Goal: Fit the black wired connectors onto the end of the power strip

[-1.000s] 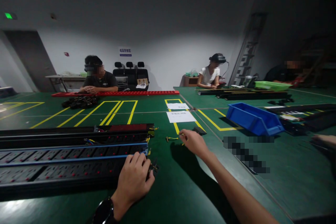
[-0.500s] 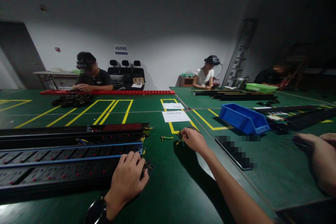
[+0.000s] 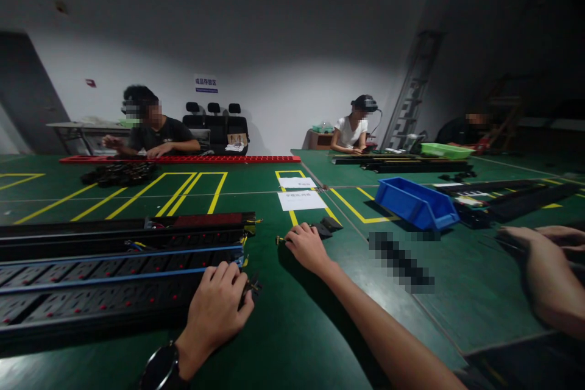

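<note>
My left hand (image 3: 222,298), with a dark watch on the wrist, lies at the right end of the nearest black power strip (image 3: 114,301). Its fingers are bent around a small black part (image 3: 253,286) that sticks out beside the thumb. Farther forward, my right hand (image 3: 308,248) is low over the green table, fingers curled together on a short yellow wire (image 3: 280,239). Only the wire's left end shows; the fingertips are hidden. Just behind this hand lie small black pieces (image 3: 328,226). Blue edging (image 3: 137,277) runs along the strips, and red switches dot them.
A blue bin (image 3: 414,204) stands at right centre. White paper sheets (image 3: 300,200) lie inside yellow tape lines. Along the far edge runs a red slotted bar (image 3: 183,159), near a dark heap (image 3: 119,172). Another person's hands (image 3: 543,250) work at far right; people sit behind.
My right hand has moved left to the yellow wire, uncovering the black pieces behind it. My left hand keeps its place on the strip. The view has shifted slightly; a person opposite has raised a hand.
</note>
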A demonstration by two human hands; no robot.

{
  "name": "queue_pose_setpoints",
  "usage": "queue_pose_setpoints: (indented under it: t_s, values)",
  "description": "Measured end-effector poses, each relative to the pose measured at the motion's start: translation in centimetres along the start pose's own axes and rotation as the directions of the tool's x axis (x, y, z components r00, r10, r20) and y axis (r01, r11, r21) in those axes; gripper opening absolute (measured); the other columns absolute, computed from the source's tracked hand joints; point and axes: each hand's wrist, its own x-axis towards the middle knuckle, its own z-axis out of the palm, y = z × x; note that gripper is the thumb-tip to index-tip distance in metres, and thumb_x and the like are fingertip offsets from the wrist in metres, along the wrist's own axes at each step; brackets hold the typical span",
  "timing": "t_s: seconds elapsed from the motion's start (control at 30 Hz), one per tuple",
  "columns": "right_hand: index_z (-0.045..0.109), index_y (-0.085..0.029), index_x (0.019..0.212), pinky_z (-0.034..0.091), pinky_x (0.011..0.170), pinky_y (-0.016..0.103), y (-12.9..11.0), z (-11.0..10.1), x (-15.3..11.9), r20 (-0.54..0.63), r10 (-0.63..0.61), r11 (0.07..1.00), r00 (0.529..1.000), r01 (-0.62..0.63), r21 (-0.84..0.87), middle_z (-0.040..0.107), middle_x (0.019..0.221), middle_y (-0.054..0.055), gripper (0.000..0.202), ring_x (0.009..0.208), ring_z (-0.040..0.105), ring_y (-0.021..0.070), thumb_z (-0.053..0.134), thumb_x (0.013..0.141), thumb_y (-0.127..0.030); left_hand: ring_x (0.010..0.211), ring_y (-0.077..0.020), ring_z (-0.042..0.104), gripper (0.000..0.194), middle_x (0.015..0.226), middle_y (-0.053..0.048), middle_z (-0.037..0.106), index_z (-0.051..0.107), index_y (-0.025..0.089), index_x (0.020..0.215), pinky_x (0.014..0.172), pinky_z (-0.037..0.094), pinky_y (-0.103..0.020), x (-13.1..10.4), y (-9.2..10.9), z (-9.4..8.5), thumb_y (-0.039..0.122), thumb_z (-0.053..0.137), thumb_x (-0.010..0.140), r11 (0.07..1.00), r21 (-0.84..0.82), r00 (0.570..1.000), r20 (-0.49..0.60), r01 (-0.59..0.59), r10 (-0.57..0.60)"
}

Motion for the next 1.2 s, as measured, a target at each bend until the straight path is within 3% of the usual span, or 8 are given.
queue_pose_setpoints:
  t_s: [0.1,0.23,0.5,0.73,0.97,1.2]
  values:
    - [0.074,-0.024,0.098,0.033,0.086,0.037,0.1,-0.1,0.0,-0.050,0.023,1.000,0.998,-0.023,0.014,0.070,0.103,0.007,0.016,0.103,0.053,0.0246,0.058,0.099,-0.025,0.092,-0.0272,0.055,0.023,0.093,-0.009,0.065,0.072,0.019,0.088,0.082,0.040,-0.044,0.0,-0.1,0.0,0.029,0.051,0.089,1.000,0.006,1.000,0.018,-0.005,0.005]
    - [0.074,-0.024,0.099,0.033,0.085,0.036,0.2,-0.8,-0.3,-0.129,0.009,0.998,0.992,-0.001,0.061,0.070,0.100,0.006,0.015,0.100,0.054,0.0229,0.059,0.099,-0.024,0.091,-0.0276,0.055,0.022,0.092,-0.009,0.065,0.072,0.020,0.088,0.082,0.040,-0.044,0.0,-0.1,0.0,0.030,0.052,0.089,1.000,0.014,1.000,0.010,-0.006,0.006]
    - [0.074,-0.024,0.098,0.038,0.088,0.037,-0.6,-1.9,-0.8,-0.267,-0.037,0.988,0.963,0.076,0.137,0.064,0.118,0.008,0.010,0.109,0.053,0.0249,0.065,0.095,-0.021,0.091,-0.0265,0.055,0.020,0.092,-0.008,0.065,0.071,0.019,0.087,0.083,0.039,-0.043,0.0,0.0,0.0,0.029,0.054,0.088,1.000,0.004,1.000,-0.020,0.001,-0.001]
    - [0.074,-0.024,0.099,0.037,0.088,0.037,-0.9,-2.1,-1.2,-0.248,-0.052,0.988,0.967,0.086,0.127,0.067,0.112,0.007,0.011,0.106,0.054,0.0241,0.064,0.096,-0.022,0.090,-0.0275,0.055,0.021,0.091,-0.008,0.065,0.071,0.020,0.086,0.082,0.039,-0.044,0.0,-0.1,0.1,0.030,0.053,0.088,1.000,0.005,1.000,0.006,-0.003,0.003]
    - [0.076,-0.024,0.094,0.036,0.086,0.039,0.4,-1.2,-0.9,-0.172,0.071,0.997,0.983,-0.066,0.034,0.067,0.106,0.007,0.012,0.104,0.053,0.0253,0.064,0.095,-0.025,0.090,-0.0267,0.055,0.021,0.092,-0.009,0.066,0.071,0.020,0.087,0.082,0.039,-0.043,0.0,-0.2,0.1,0.031,0.053,0.089,1.000,0.015,1.000,0.007,-0.014,0.014]
    - [0.077,-0.024,0.103,0.040,0.086,0.038,3.9,-0.4,0.3,-0.187,0.243,0.970,0.952,-0.232,0.078,0.068,0.108,0.009,0.018,0.107,0.054,0.0278,0.061,0.095,-0.028,0.092,-0.0272,0.055,0.022,0.093,-0.009,0.066,0.072,0.019,0.089,0.082,0.039,-0.043,0.0,-0.3,0.4,0.031,0.053,0.089,0.999,0.032,1.000,-0.012,-0.024,0.025]
